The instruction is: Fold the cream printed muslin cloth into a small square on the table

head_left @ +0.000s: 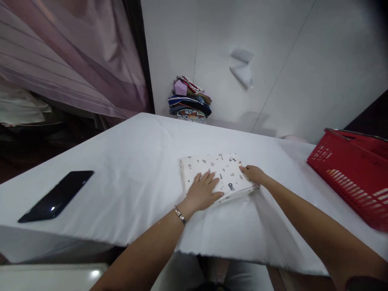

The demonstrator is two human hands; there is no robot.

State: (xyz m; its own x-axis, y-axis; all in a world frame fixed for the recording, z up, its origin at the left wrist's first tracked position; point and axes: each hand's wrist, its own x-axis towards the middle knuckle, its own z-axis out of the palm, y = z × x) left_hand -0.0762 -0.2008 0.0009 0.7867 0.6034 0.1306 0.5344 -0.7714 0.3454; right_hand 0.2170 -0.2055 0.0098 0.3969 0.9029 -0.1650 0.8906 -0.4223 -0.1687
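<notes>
A folded white cloth (216, 171) with small dark and brown prints lies on the white-covered table (127, 161). My left hand (202, 192) rests flat on its near left part, fingers spread, with a metal bracelet round the wrist. At the cloth's right edge is my right hand (254, 173); its thumb and fingers close on that edge, and some of the fingers are hidden. The near right side of the cloth shows several stacked layers.
A black phone (57, 197) lies on the table at the left. At the right stands a red plastic basket (354, 173). Behind the table's far edge is a pile of folded clothes (189, 101) against the white wall. Pinkish fabric (91, 52) hangs at the upper left.
</notes>
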